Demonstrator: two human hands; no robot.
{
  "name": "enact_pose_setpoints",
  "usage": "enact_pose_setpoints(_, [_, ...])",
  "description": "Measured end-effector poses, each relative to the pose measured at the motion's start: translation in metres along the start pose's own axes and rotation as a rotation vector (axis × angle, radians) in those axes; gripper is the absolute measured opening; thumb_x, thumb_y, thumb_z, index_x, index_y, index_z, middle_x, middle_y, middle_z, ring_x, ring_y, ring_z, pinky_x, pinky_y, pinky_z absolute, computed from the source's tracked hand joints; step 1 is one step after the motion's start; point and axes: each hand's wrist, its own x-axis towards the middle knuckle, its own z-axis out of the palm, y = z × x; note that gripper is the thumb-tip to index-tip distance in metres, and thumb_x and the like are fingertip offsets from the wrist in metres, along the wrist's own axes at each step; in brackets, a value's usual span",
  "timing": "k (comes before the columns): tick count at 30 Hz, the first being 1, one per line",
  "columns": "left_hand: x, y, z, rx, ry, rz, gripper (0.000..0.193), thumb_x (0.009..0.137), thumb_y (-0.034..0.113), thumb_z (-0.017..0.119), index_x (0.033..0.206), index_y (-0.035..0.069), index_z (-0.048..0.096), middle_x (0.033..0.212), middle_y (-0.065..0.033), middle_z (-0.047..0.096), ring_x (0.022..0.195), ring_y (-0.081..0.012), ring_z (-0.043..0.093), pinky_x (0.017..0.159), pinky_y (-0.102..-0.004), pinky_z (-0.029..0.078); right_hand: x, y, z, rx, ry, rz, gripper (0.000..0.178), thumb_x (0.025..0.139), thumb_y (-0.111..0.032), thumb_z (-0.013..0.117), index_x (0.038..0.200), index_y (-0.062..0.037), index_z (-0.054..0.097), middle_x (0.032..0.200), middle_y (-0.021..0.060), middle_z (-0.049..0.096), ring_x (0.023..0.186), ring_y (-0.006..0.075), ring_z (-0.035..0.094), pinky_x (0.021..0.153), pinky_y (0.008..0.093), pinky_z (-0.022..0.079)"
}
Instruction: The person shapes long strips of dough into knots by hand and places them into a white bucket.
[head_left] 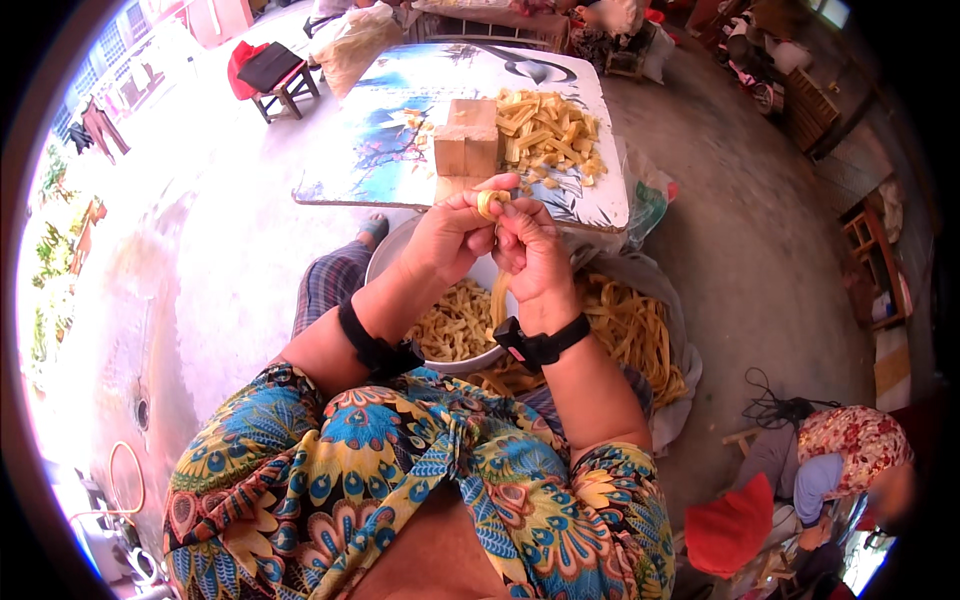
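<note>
In front of me, just over the near edge of the table, my left hand (pixel 452 238) pinches a pale yellow strip (pixel 488 204) wound into a small coil. My right hand (pixel 532 248) grips the same strip beside it, and its loose tail hangs below the fingers. What the strip is made of I cannot tell. Beneath my hands is a pale round basin (pixel 388 250) holding many short yellow strips (pixel 452 325). To its right, a bag (pixel 686 372) is filled with longer strips (pixel 628 325). My forearms partly cover both.
A low table (pixel 365 165) with a printed top bears a tan block (pixel 466 150) and a heap of folded yellow pieces (pixel 548 132). A dark stool (pixel 272 72) with red cloth stands far left. Another person (pixel 850 450) sits at lower right, near a black cable (pixel 775 405).
</note>
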Motion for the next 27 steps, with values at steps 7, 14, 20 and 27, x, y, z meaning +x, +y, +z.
enact_pose_setpoints(7, [-0.006, 0.0, -0.01, 0.877, 0.07, 0.33, 0.022, 0.084, -0.002, 0.055, 0.104, 0.003, 0.063, 0.123, -0.0066, 0.051, 0.068, -0.009, 0.056, 0.056, -0.0188, 0.045, -0.002, -0.005, -0.005, -0.757, 0.033, -0.308, 0.01, 0.082, -0.007, 0.061, 0.077, -0.0027, 0.053, 0.064, 0.0007, 0.056, 0.054, 0.0038, 0.046, 0.048, 0.0197, 0.036])
enact_pose_setpoints(14, [-0.022, 0.017, -0.019, 1.544, 0.039, 0.598, 0.006, 0.078, 0.002, 0.064, 0.084, 0.001, 0.062, 0.066, 0.0025, 0.052, 0.057, -0.0078, 0.047, 0.049, -0.0228, 0.036, -0.011, -0.028, 0.008, -1.28, -0.223, -0.51, 0.012, 0.077, -0.003, 0.064, 0.081, -0.0008, 0.052, 0.065, 0.0033, 0.057, 0.062, 0.0089, 0.054, 0.057, 0.025, 0.045])
enact_pose_setpoints(20, [-0.035, 0.021, -0.005, 0.715, -0.106, -0.242, 0.01, 0.089, 0.014, 0.05, 0.086, 0.005, 0.052, 0.063, 0.0015, 0.046, 0.05, -0.0059, 0.04, 0.044, -0.0192, 0.03, -0.012, -0.035, -0.005, -0.976, -0.319, -0.249, 0.016, 0.078, -0.007, 0.067, 0.08, -0.0036, 0.052, 0.067, 0.0, 0.055, 0.064, 0.0071, 0.053, 0.059, 0.0227, 0.044])
enact_pose_setpoints(27, [-0.044, 0.033, 0.011, 0.429, -0.125, -0.293, 0.013, 0.086, 0.018, 0.042, 0.078, 0.008, 0.044, 0.066, -0.0033, 0.045, 0.046, -0.008, 0.03, 0.042, -0.0208, 0.026, -0.007, -0.059, -0.036, -0.481, -0.197, -0.17, 0.015, 0.078, -0.014, 0.069, 0.075, -0.0071, 0.056, 0.061, -0.0048, 0.051, 0.05, 0.0025, 0.039, 0.046, 0.0158, 0.03])
